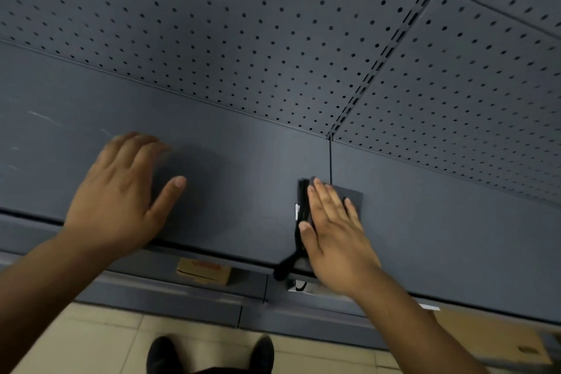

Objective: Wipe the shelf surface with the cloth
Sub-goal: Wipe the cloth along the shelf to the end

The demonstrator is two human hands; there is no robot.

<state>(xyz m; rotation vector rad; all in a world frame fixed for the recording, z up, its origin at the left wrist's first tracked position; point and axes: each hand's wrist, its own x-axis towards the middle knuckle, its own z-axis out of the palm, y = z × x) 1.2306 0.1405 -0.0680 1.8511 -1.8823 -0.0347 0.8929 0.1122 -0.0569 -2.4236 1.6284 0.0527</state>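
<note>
The dark grey shelf surface runs across the view at chest height. A folded dark grey cloth lies on it, just right of the seam between two shelf boards. My right hand presses flat on the cloth with its fingers straight and close together, covering most of it. A black folded edge shows left of the fingers, and a dark strip hangs over the shelf's front edge. My left hand rests flat on the bare shelf to the left, fingers spread and slightly blurred, holding nothing.
A perforated grey back panel rises behind the shelf, split by a slotted upright. A small cardboard box sits on a lower shelf, and another box is at lower right. My shoes stand on the tiled floor.
</note>
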